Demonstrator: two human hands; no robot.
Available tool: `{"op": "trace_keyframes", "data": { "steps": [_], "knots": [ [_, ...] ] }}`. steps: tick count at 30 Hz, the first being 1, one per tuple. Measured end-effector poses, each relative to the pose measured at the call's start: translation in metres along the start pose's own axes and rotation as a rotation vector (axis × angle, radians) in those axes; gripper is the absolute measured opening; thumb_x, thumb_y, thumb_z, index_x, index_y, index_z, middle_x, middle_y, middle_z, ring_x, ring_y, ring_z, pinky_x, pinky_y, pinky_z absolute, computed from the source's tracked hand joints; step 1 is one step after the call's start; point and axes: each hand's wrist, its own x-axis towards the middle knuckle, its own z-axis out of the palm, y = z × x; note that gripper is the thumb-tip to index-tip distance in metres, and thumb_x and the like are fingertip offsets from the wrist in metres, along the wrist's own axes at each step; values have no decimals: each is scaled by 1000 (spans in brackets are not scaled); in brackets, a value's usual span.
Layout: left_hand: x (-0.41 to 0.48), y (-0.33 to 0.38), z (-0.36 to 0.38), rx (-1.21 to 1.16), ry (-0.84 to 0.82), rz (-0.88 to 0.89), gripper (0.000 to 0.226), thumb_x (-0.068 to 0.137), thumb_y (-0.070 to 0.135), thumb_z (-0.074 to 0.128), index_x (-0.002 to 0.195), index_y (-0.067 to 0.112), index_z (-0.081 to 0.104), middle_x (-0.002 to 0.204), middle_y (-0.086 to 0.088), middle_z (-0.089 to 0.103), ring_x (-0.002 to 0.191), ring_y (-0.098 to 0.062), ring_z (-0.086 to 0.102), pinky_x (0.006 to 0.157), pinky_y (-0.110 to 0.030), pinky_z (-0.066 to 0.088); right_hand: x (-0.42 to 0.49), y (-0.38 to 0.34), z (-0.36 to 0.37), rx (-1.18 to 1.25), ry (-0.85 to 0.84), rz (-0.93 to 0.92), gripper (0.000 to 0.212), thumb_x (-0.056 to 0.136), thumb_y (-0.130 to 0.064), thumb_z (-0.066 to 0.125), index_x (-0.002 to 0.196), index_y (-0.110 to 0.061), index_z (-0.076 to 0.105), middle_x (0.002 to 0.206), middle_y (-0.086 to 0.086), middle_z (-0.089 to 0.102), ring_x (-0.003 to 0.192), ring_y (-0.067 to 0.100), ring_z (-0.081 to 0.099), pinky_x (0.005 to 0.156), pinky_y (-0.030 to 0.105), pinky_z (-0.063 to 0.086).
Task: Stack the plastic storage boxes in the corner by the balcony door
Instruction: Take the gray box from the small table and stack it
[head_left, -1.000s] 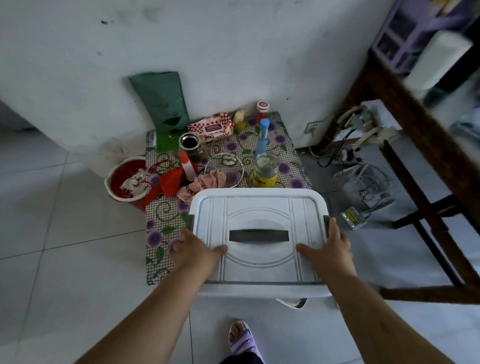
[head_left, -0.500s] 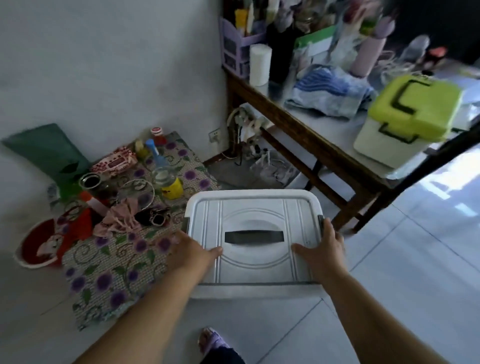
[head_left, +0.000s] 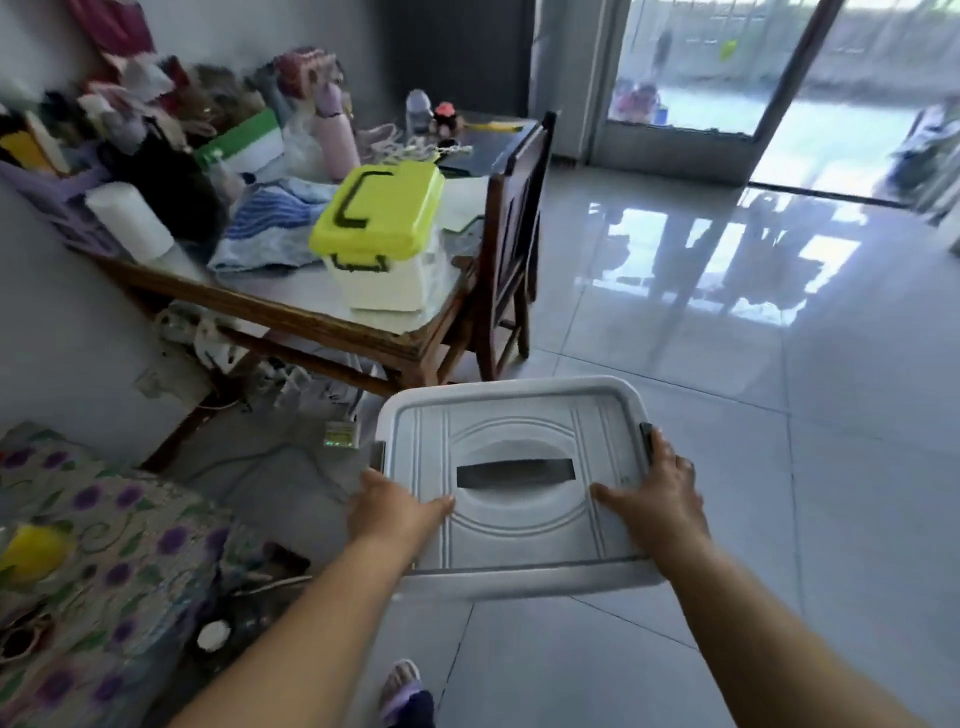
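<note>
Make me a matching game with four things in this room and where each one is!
Things:
1. white box
2. green-lidded box
3. chair
4. flowery mat

Places:
A. on the floor at the left
B. carried between the left hand and right hand
C. pushed up to the end of the table
D. on top of the table

Pairs: 1-B, 2-D, 3-C, 4-A

Cluttered wooden table (head_left: 322, 322), chair (head_left: 511, 234) beside
</note>
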Motion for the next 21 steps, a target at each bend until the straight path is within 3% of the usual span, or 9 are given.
{"op": "trace_keyframes", "data": {
  "steps": [2, 8, 12, 21],
  "knots": [
    [0, 34, 19, -1, -29, 49, 100, 65, 49, 84, 137, 5, 30, 138, -19, 49, 125, -38, 50, 100, -51, 48, 16, 17, -25, 28, 32, 25, 108, 71, -42, 80, 154, -26, 13, 150, 14, 30, 133, 42, 36, 112, 51, 30],
    [19, 161, 89, 113, -101, 208, 106, 67, 52, 80, 142, 6, 21, 139, -19, 47, 124, -38, 50, 99, -45, 47, 93, 58, -102, 116, 156, 112, 108, 72, -41, 80, 154, -25, 12, 152, 13, 27, 135, 41, 35, 109, 51, 33],
    [46, 249, 130, 162, -162, 256, 110, 68, 53, 79, 145, 3, 20, 143, -23, 41, 127, -39, 46, 103, -48, 44, 159, 70, -147, 152, 219, 165, 106, 72, -41, 79, 154, -27, 14, 151, 12, 29, 134, 39, 37, 108, 48, 35],
    [104, 487, 230, 280, -309, 407, 114, 70, 53, 79, 149, 7, 11, 149, -26, 33, 132, -42, 42, 103, -48, 41, 319, 87, -270, 222, 401, 341, 106, 72, -42, 79, 154, -28, 13, 152, 12, 28, 134, 38, 38, 107, 48, 37]
  ]
}}
